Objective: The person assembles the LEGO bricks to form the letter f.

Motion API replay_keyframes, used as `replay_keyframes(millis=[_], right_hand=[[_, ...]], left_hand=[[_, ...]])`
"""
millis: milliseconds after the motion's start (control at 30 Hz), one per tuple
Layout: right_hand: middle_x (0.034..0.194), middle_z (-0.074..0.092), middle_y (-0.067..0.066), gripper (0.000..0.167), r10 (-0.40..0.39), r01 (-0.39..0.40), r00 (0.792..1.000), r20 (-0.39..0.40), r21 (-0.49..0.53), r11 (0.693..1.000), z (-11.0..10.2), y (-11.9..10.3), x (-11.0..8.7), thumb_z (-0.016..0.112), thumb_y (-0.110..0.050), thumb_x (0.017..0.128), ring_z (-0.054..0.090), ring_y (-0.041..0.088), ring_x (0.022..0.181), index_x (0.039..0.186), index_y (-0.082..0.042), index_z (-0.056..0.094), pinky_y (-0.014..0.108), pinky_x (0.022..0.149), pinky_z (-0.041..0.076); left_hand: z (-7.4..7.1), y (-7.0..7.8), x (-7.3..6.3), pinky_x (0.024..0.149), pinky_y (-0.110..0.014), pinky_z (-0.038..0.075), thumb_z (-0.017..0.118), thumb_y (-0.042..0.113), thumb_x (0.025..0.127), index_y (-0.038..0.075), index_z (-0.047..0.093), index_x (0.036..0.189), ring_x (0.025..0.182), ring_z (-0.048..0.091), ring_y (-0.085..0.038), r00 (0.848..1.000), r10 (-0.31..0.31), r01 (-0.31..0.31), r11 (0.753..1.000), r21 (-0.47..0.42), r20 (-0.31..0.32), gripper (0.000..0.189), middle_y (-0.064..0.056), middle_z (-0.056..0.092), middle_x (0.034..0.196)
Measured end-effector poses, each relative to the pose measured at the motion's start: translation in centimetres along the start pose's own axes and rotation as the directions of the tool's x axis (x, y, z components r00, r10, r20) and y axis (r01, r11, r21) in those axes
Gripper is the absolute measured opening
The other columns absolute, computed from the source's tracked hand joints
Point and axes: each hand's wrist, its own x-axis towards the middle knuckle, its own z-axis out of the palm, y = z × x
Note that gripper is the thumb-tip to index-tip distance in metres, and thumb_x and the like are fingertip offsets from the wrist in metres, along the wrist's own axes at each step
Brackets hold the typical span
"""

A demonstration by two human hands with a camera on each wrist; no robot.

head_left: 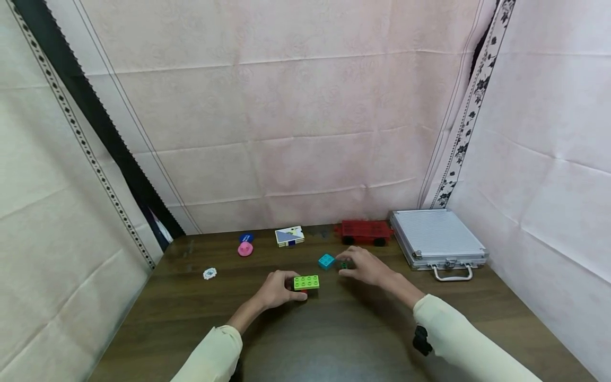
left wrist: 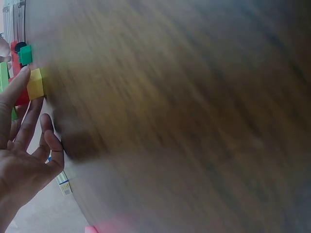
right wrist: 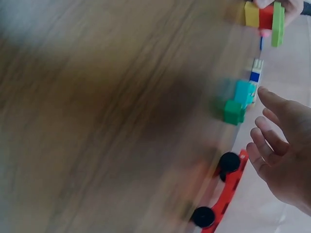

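My left hand (head_left: 277, 291) grips a small stack of toy bricks between thumb and fingers, over the table's middle. A lime-green studded brick (head_left: 306, 282) forms its top. Beneath it come a red brick (right wrist: 266, 17) and a yellow brick (left wrist: 35, 83). My right hand (head_left: 363, 267) reaches over a small green brick (head_left: 344, 265), its thumb and fingers apart. In the right wrist view, a gap shows between the right hand (right wrist: 286, 145) and the green brick (right wrist: 234, 112). Beside that brick sits a light-blue brick (head_left: 326, 261) on the table.
Behind my right hand stands a red toy wagon base (head_left: 366, 232) with black wheels. A silver case (head_left: 439, 236) lies at the right back. Toward the back left are a small illustrated box (head_left: 289, 235), a pink disc (head_left: 245, 249), a blue piece (head_left: 246, 237) and a white piece (head_left: 209, 273).
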Motion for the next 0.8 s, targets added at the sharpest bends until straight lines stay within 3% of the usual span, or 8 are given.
replay_keyframes(millis=[300,533,800], right_hand=[[0.124,0.069,0.016,0.043,0.039,-0.039,0.999,-0.015,-0.004,0.999,0.6,2.0,-0.2,0.078,-0.018,0.095,0.066,0.032,0.11,0.132,0.001,0.067,0.047,0.09,0.056],[0.125,0.07,0.014,0.046,0.105,-0.105,0.994,0.015,0.012,0.994,1.5,2.2,0.2,0.079,-0.02,0.095,0.067,0.028,0.111,0.134,0.0,0.066,0.044,0.09,0.056],[0.122,0.071,0.011,0.039,0.12,-0.12,0.993,0.004,0.003,0.993,1.6,2.2,0.3,0.076,-0.018,0.097,0.068,0.027,0.111,0.131,-0.002,0.068,0.042,0.091,0.056]], left_hand=[[0.0,0.2,-0.2,0.074,-0.03,0.05,0.089,0.028,0.084,0.008,0.073,0.12,0.085,0.058,-0.015,1.0,0.005,-0.005,1.0,0.015,0.002,0.044,0.0,0.069,0.099],[0.0,0.4,-0.2,0.073,-0.029,0.049,0.09,0.029,0.084,0.008,0.072,0.121,0.084,0.057,-0.015,1.0,0.015,-0.015,1.0,0.021,0.012,0.046,0.001,0.067,0.098],[-0.3,0.6,-0.6,0.073,-0.027,0.051,0.088,0.032,0.086,0.009,0.07,0.125,0.086,0.059,-0.015,0.999,0.028,-0.028,0.999,-0.033,0.017,0.049,0.0,0.067,0.101]])
